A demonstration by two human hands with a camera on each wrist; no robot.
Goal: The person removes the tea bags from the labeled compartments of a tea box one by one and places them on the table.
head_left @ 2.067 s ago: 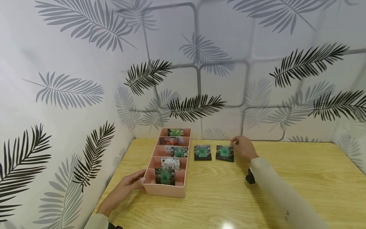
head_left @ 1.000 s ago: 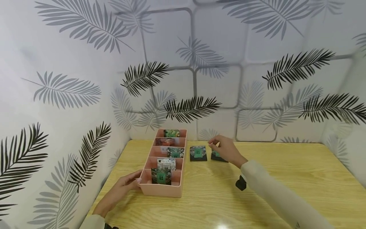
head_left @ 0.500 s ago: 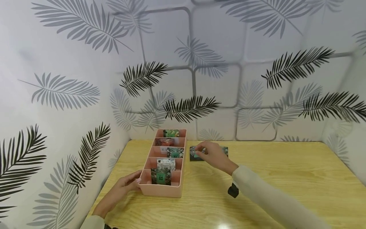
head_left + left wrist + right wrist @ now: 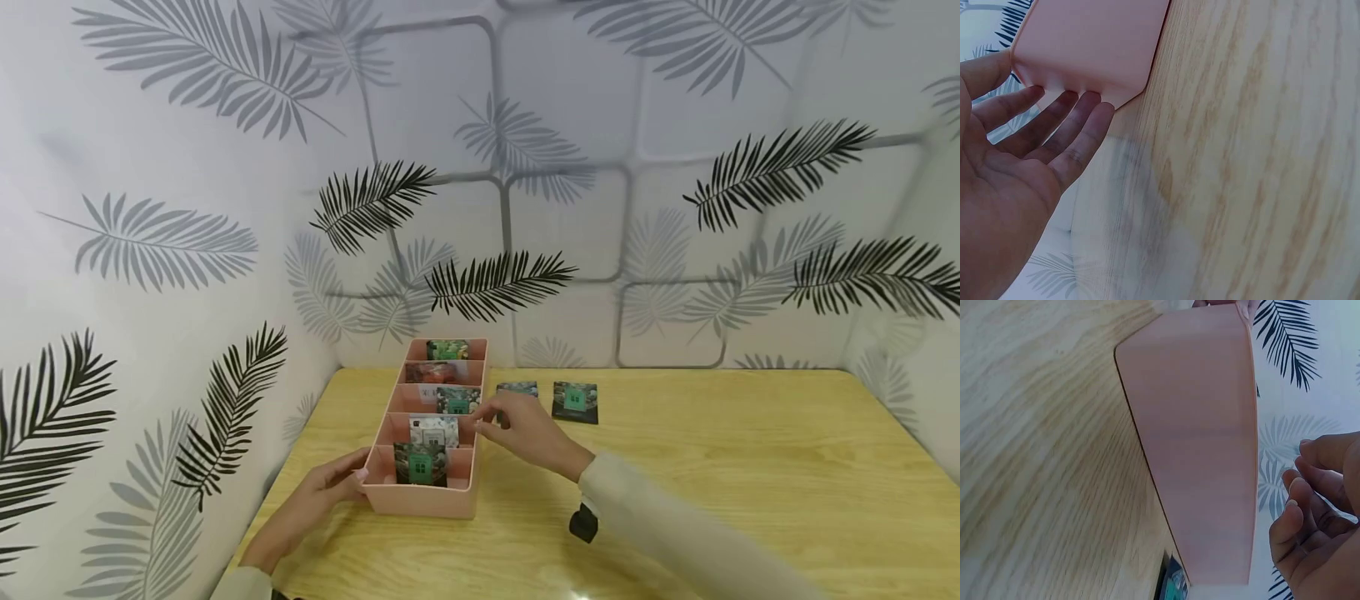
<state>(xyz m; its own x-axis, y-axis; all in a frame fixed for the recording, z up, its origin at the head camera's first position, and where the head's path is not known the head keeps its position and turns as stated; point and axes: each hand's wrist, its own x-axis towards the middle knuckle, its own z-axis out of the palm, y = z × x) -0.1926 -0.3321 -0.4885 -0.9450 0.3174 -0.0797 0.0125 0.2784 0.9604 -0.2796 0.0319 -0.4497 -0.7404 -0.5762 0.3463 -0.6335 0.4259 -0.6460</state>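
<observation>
In the head view a long pink divided box point(image 4: 422, 501) stands on the table at left of centre. My left hand point(image 4: 318, 498) holds its near left corner, the thumb at the rim; in the left wrist view the fingertips point(image 4: 1105, 112) press the pink wall. My right hand point(image 4: 528, 435) hovers at the box's right rim with loosely bent fingers, and the right wrist view shows nothing between them. Nearest me in the box stands a dark square packet point(image 4: 421, 464) with a green label. Behind it are a white packet point(image 4: 433, 432) and another green-labelled packet point(image 4: 457, 401).
Farther back in the box lie a red packet point(image 4: 435, 372) and a green-yellow packet point(image 4: 447, 349). Right of the box a dark packet point(image 4: 575, 402) lies flat on the wooden table point(image 4: 735, 467); a similar packet point(image 4: 519, 387) is partly hidden by my right hand. Leaf-patterned walls point(image 4: 562, 317) enclose the table.
My right hand has left the right-hand packet, passed leftward over the other one and come to the box rim. My left hand stays at the box corner. The packets look unmoved.
</observation>
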